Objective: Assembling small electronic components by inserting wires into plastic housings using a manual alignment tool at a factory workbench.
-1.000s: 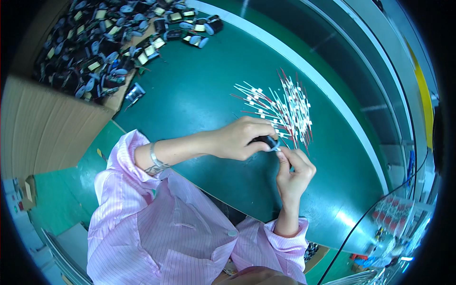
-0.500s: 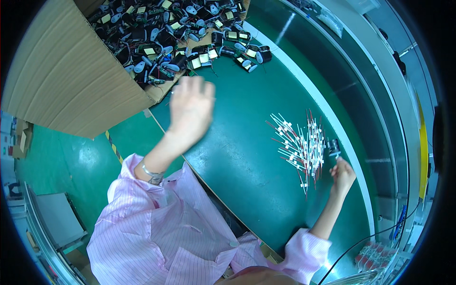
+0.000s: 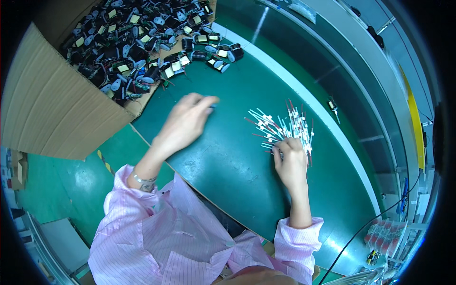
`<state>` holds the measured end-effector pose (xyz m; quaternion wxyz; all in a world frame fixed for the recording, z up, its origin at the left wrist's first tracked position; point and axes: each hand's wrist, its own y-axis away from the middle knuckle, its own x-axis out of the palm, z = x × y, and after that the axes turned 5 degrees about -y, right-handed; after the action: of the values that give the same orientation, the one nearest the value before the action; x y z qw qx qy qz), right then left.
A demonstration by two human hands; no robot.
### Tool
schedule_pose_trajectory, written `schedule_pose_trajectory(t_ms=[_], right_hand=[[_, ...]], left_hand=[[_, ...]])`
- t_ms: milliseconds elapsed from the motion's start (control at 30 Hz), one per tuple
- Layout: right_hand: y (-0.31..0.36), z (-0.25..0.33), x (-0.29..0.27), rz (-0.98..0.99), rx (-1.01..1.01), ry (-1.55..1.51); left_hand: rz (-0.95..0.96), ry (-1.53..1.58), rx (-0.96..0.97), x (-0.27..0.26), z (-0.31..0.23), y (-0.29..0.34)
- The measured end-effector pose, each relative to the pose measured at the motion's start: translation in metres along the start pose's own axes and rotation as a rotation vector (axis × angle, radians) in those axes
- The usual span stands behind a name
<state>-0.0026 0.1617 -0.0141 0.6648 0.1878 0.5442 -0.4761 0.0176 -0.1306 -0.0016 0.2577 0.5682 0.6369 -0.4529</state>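
A loose fan of thin white and red wires [image 3: 299,127] with small white connectors lies on the green counter [image 3: 223,166], right under and just beyond the fingertips of the right hand [image 3: 291,156]. That hand is much the nearer one; the left hand [image 3: 183,124] hovers well to the left of the wires, with bare counter between. The wires on the right side of the fan run lengthwise away from the body, roughly in line with the right forearm, while those on the left slant from far left toward the knuckles, so their ends meet the fingers more crosswise. The right grip is curled down onto the near part of the fan; I cannot tell whether it pinches a wire, as the fingers hide that. The left grip is blurred, its fingers bent together with a small bluish thing [image 3: 213,106] showing at the tips; whether they pinch it is unclear. Farther left, a cardboard box [image 3: 59,102] holds a heap of dark parts [image 3: 142,28], with several black housings [image 3: 217,53] spilling beside it. A white strip [image 3: 285,77] bounds the far side, and a small part [image 3: 331,104] lies past it. The counter's near edge slants below both wrists; the widest free room spreads between the hands.
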Motion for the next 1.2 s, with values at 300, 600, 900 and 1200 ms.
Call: schedule_pose_trajectory(t_ms=[300,600,900,1200], right_hand=[[0.023,0.013,0.001,-0.005,0.007,0.255],[0.032,0.012,0.001,-0.035,0.094,0.152],[0.024,-0.007,0.002,-0.131,0.034,-0.032],[0.040,0.007,-0.020,-0.264,0.116,-0.343]], left_hand=[[0.692,1.574,-0.077,0.046,-0.092,-0.051],[0.578,1.516,-0.347,0.080,-0.073,-0.053],[0.525,1.427,-0.284,0.071,-0.075,-0.055],[0.475,1.004,-0.048,0.057,-0.088,-0.050]])
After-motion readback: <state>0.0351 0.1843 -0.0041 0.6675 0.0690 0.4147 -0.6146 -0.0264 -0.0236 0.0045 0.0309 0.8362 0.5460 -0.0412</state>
